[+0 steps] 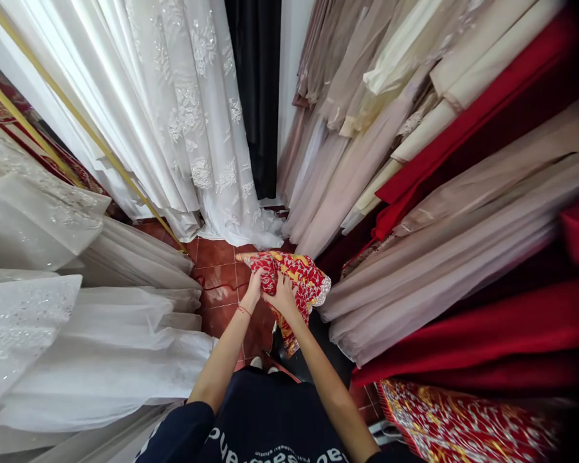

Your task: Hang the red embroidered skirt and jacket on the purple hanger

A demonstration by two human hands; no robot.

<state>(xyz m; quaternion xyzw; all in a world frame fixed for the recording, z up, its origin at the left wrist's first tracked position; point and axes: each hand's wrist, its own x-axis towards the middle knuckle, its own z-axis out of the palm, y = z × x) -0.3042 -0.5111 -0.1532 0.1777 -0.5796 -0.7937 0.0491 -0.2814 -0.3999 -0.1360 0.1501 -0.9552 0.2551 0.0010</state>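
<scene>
- White gowns (202,148) and pale skirts (381,308) hem in our red tiled floor (220,265);
- Our left hand (252,289) and right hand (282,296) both grip the red-and-gold cloth (305,271) before us, its tail over a black seat (298,366);
- It looks soft and light, perhaps slippery; we judge its bunched folds the surest hold;
- Its scalloped edge (323,291) nears the right-hand skirts; open room lies left

The floor (218,257) is of reddish-brown tiles with pale joints. On the left side hang long white dresses (139,109), and two thin yellow bars (101,149) run slantwise near them. Behind stands a black cloth (255,96) beside a white upright surface (292,51). To the right hang pale pink and cream garments (367,141) with deep red fabric (473,109). The light is brightest at upper left.
</scene>
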